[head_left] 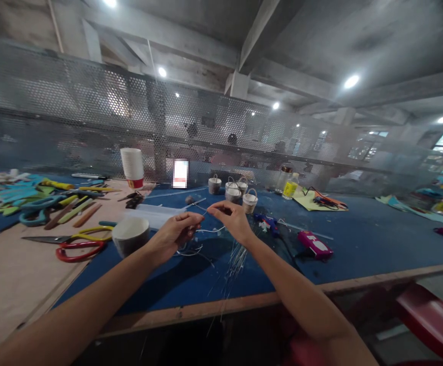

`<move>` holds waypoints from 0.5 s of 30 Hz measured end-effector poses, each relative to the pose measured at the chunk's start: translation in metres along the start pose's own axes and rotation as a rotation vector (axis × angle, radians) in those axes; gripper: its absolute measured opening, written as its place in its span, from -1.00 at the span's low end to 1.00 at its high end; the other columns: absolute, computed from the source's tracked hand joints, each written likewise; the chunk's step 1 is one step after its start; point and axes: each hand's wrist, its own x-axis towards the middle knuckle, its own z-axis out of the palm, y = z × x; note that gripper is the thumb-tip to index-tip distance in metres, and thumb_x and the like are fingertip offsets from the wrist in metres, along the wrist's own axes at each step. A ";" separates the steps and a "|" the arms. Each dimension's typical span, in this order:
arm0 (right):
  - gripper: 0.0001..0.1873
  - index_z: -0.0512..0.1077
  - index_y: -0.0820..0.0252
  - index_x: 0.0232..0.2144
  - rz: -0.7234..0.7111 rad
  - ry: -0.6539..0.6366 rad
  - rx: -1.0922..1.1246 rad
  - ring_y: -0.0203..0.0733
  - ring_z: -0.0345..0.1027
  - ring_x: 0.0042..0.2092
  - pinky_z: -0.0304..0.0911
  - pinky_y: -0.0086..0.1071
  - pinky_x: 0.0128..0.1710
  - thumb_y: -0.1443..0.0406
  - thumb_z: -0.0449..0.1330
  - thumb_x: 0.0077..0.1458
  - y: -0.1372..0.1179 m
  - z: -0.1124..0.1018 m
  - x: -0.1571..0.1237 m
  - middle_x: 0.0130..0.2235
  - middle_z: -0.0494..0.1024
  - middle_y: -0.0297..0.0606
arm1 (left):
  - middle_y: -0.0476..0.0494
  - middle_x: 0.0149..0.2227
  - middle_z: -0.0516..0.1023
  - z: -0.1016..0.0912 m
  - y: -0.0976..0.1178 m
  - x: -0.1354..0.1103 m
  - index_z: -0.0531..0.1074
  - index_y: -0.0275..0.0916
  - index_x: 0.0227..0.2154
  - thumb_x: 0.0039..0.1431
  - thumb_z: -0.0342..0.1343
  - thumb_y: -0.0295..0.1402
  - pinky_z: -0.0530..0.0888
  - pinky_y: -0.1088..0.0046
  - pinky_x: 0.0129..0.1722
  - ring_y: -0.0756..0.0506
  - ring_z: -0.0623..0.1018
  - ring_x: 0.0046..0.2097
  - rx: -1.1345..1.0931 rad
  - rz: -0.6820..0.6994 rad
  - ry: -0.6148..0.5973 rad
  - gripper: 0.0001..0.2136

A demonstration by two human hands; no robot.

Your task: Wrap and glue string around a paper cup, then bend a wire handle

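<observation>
Above the blue table my left hand point(178, 232) is closed, its thumb and fingers pinching a thin pale wire point(213, 231). My right hand point(229, 217) pinches the same strand a little farther right, the fingertips of both hands close together. Whether the strand is wire or cord I cannot tell for sure. Under the hands lie loose curls of the pale strand point(191, 250), and a bundle of thin strands point(237, 260) reaches toward the table edge. A grey-white paper cup point(130, 236) stands left of my left hand. Behind the hands are several small cups with looped handles point(232, 193).
Red-handled scissors point(80, 251) and yellow-handled ones lie at left near a stack of paper cups point(132, 165). A blue glue gun point(267, 223), a magenta box point(315, 245) and a yellow-labelled bottle point(290, 186) are at right. A perforated metal screen point(206, 122) bounds the back.
</observation>
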 end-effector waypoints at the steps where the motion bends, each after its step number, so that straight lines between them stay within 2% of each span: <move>1: -0.71 0.59 0.14 -0.31 0.003 0.000 -0.005 -0.27 0.30 -0.40 0.21 -0.40 -0.37 0.05 0.30 0.12 0.000 0.000 0.000 -0.41 0.52 -0.33 | 0.04 -0.50 0.43 0.000 0.000 0.000 0.55 -0.33 -0.39 -0.04 0.41 -0.31 0.21 0.70 -0.56 0.15 0.29 -0.55 -0.008 0.001 0.001 -0.78; 7: -0.72 0.59 0.14 -0.29 0.015 -0.018 0.029 -0.25 0.35 -0.36 0.26 -0.38 -0.33 0.06 0.32 0.10 0.000 -0.001 0.000 -0.37 0.57 -0.30 | 0.06 -0.53 0.40 -0.002 -0.002 0.003 0.56 -0.32 -0.33 0.03 0.37 -0.35 0.25 0.73 -0.56 0.15 0.31 -0.55 -0.036 -0.027 -0.034 -0.81; 11: -0.75 0.59 0.15 -0.30 0.025 -0.044 0.072 -0.25 0.38 -0.34 0.28 -0.37 -0.28 0.09 0.33 0.09 -0.003 -0.004 0.000 -0.34 0.60 -0.29 | 0.01 -0.52 0.47 -0.003 0.002 0.002 0.56 -0.33 -0.35 0.00 0.38 -0.39 0.31 0.71 -0.55 0.12 0.39 -0.53 -0.044 -0.056 -0.081 -0.83; 15: -0.76 0.60 0.13 -0.30 0.032 -0.068 0.107 -0.25 0.40 -0.32 0.30 -0.35 -0.24 0.10 0.35 0.07 -0.005 -0.009 0.002 -0.34 0.59 -0.30 | -0.04 -0.48 0.55 -0.003 0.007 -0.001 0.59 -0.32 -0.27 0.00 0.37 -0.42 0.37 0.67 -0.53 0.09 0.46 -0.51 -0.053 -0.098 -0.135 -0.80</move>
